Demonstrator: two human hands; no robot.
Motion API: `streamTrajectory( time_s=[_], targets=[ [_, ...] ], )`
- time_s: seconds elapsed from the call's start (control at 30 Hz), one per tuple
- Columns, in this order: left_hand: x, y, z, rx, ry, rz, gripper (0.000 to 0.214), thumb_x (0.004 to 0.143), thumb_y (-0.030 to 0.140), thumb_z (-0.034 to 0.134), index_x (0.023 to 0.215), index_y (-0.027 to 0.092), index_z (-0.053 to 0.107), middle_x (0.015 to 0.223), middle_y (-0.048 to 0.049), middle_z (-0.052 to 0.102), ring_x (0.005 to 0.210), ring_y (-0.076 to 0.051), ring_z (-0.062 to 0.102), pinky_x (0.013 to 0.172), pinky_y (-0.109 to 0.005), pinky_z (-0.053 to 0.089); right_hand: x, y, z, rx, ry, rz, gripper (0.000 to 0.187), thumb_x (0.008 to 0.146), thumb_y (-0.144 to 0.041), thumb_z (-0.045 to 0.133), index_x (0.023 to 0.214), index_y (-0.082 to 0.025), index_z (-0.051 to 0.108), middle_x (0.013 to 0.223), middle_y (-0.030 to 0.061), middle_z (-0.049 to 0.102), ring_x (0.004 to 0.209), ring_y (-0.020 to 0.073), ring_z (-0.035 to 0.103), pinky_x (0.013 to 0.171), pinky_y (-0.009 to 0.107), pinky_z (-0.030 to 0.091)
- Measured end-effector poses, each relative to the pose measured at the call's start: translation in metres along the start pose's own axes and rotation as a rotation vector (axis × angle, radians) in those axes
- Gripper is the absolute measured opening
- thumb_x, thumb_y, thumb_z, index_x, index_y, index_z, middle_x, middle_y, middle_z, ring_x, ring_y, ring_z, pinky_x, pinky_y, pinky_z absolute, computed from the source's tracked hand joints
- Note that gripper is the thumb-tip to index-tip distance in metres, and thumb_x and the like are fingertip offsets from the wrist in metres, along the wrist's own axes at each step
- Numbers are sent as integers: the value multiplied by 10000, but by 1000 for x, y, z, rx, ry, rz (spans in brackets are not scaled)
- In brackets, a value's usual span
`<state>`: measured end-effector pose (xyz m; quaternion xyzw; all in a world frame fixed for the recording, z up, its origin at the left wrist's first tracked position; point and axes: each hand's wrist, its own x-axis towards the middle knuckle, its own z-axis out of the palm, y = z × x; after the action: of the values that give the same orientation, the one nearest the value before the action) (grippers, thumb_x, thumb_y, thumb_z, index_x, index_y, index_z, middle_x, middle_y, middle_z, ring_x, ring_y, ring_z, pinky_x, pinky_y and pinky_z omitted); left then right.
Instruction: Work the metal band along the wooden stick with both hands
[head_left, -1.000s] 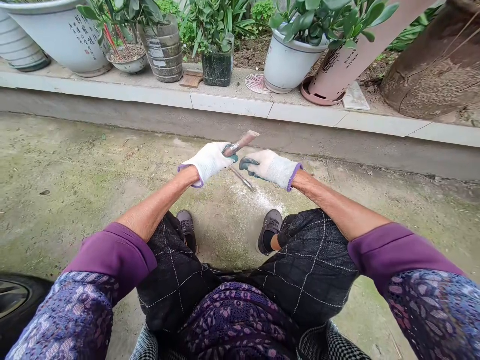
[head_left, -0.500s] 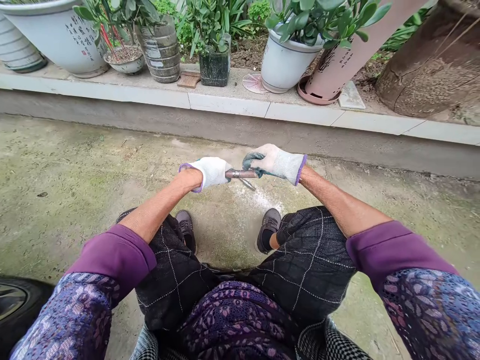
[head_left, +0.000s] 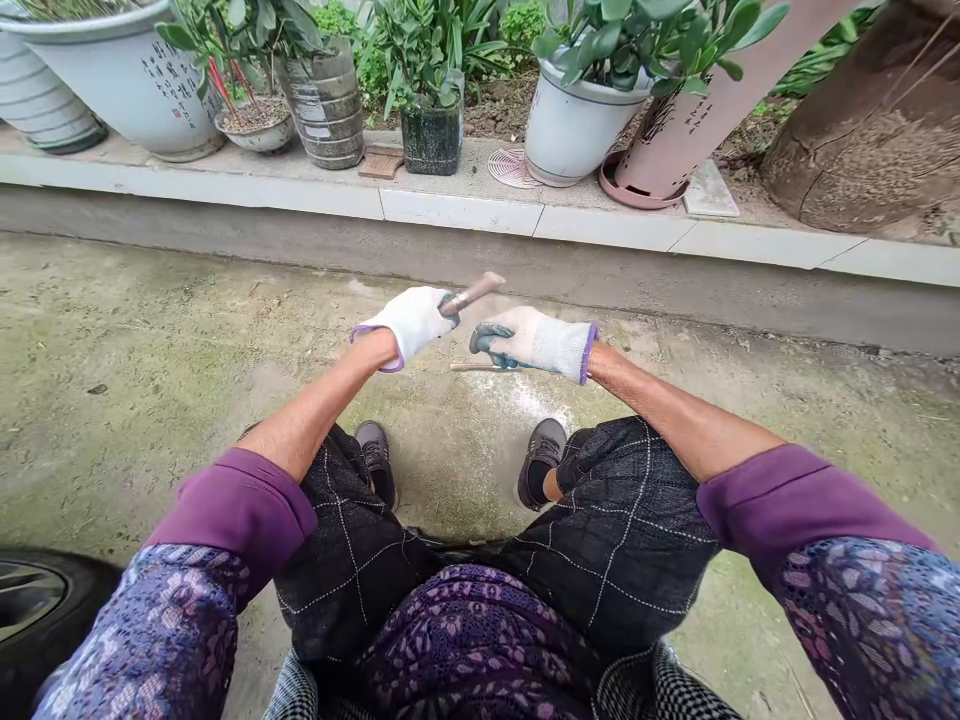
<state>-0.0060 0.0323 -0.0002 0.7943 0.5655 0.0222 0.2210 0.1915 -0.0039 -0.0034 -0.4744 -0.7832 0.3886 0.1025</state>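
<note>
Gloves cover both hands at mid-frame: the left hand [head_left: 409,322] is closed round a brown-handled tool [head_left: 472,292] that tilts up-right, and the right hand [head_left: 536,342] just beside it pinches a thin rod [head_left: 469,367] held level. Pale dust [head_left: 525,400] on the concrete [head_left: 150,360] below suggests the work is partly done.

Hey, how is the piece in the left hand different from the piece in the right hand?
The thick handle in the left hand is stout and brownish. The thin rod in the right hand is slender and pale. The thick handle tilts upward to the right, while the thin rod lies about level, pointing left. Both are gripped in white gloves with dark coated fingers.
</note>
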Motion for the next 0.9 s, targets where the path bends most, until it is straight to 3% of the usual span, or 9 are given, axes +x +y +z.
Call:
streamTrajectory(
  time_s=[0.1, 0.2, 0.33, 0.43, 0.53, 0.6, 0.67, 0.8, 0.9],
  targets=[
    [6, -5, 15, 389, -79, 32, 319, 895, 324, 475, 1025, 173, 724, 831, -132, 704, 792, -260, 680, 716, -353, 497, -5, -6, -5, -18, 20, 38, 208, 824, -163, 532, 893, -147, 728, 702, 12, 658, 539, 90, 533, 510, 212, 401],
    [-2, 5, 25, 461, -224, 127, 301, 864, 278, 504, 1024, 175, 738, 823, -130, 710, 793, -259, 681, 715, -342, 488, -7, 0, -18, -28, 101, 84, 200, 810, -148, 537, 864, -138, 729, 681, 17, 644, 528, 88, 523, 501, 210, 403],
    [-20, 25, 18, 88, -333, 217, 227, 797, 339, 602, 896, 185, 736, 654, -19, 622, 582, -147, 559, 582, -265, 437, -4, 19, -28, 18, 156, 102, 167, 815, -191, 583, 845, -133, 736, 687, 23, 643, 557, 93, 523, 510, 207, 418],
    [-25, 29, 6, -325, -222, 189, 266, 780, 342, 619, 967, 175, 706, 659, 6, 577, 514, -98, 477, 498, -230, 400, -1, 25, -23, 77, 140, 122, 179, 833, -208, 585, 885, -127, 736, 686, 29, 642, 561, 96, 535, 507, 207, 426],
    [-17, 21, 0, -481, -44, 95, 297, 800, 343, 589, 1020, 165, 679, 685, -6, 569, 507, -94, 461, 475, -227, 403, -1, 18, -12, 83, 94, 125, 221, 843, -153, 525, 927, -129, 728, 665, 22, 637, 529, 88, 528, 496, 204, 412],
    [-8, 13, 3, -401, 22, 21, 285, 813, 333, 566, 1009, 161, 680, 697, -22, 585, 517, -104, 476, 494, -239, 420, -3, 8, -6, 58, 22, 97, 234, 826, -127, 523, 940, -136, 728, 687, 19, 652, 535, 84, 530, 503, 201, 405],
    [0, 6, 11, -193, 15, -12, 272, 824, 327, 545, 977, 160, 696, 719, -49, 623, 555, -133, 527, 547, -267, 449, -5, -1, -3, 26, -34, 61, 232, 822, -142, 532, 942, -143, 731, 697, 15, 661, 546, 88, 535, 515, 207, 404],
    [8, 4, 33, 297, -146, 54, 295, 850, 330, 508, 951, 166, 732, 792, -116, 691, 711, -226, 643, 665, -326, 478, -7, -6, -12, -91, 18, 82, 198, 829, -204, 553, 877, -147, 737, 647, 6, 641, 525, 100, 519, 506, 229, 379],
    [1, 13, 39, 336, -268, 171, 250, 814, 314, 554, 902, 170, 738, 751, -91, 682, 691, -216, 636, 645, -311, 467, -6, 5, -22, -97, 75, 87, 171, 794, -160, 564, 816, -148, 733, 679, 7, 660, 531, 94, 519, 523, 230, 389]
  ],
)
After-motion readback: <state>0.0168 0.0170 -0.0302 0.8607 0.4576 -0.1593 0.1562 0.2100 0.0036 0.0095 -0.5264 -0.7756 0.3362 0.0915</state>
